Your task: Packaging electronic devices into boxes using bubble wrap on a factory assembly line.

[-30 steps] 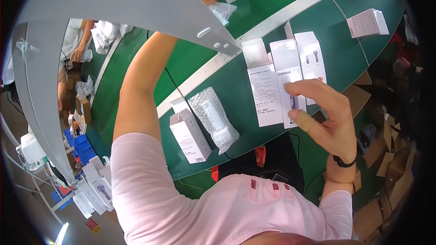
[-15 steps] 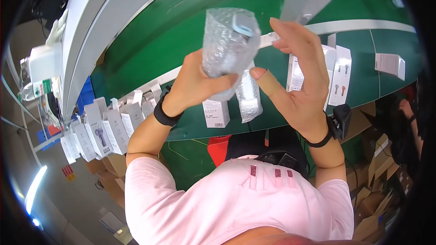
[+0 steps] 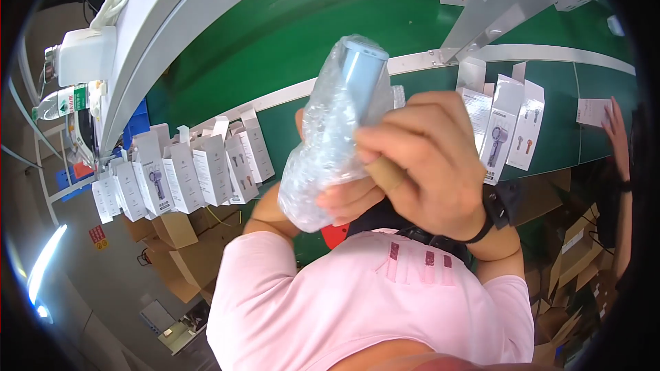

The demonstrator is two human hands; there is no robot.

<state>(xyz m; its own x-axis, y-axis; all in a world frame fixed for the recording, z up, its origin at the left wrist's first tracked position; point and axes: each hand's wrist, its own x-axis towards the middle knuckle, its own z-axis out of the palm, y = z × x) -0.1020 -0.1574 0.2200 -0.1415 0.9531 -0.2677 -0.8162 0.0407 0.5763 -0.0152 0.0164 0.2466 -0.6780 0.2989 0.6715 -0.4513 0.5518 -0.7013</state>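
Observation:
A light blue cylindrical device (image 3: 364, 75) sits inside a clear bubble-wrap bag (image 3: 313, 165), held tilted above the table's near edge. Its flat blue end points up and away, and the wrap's lower end hangs toward my shirt. My left hand (image 3: 349, 199) grips the bundle from behind, with fingertips curling round its near right side; most of that hand is hidden by the wrap. On the right side of the bundle, my right hand (image 3: 430, 158) pinches the bag near its middle. A tan band covers part of the right thumb.
Several open white cartons (image 3: 182, 175) stand in a row at left, and more cartons (image 3: 505, 130) stand at right. A grey metal post (image 3: 509, 0) rises beyond them. Another person's hand (image 3: 615, 124) touches a small white box (image 3: 592, 111) at far right.
The bundle has come nearer and turned, now showing the device's flat blue end. My right hand, open and apart before, has closed on the bag. The view has shifted, and another person's hand appears.

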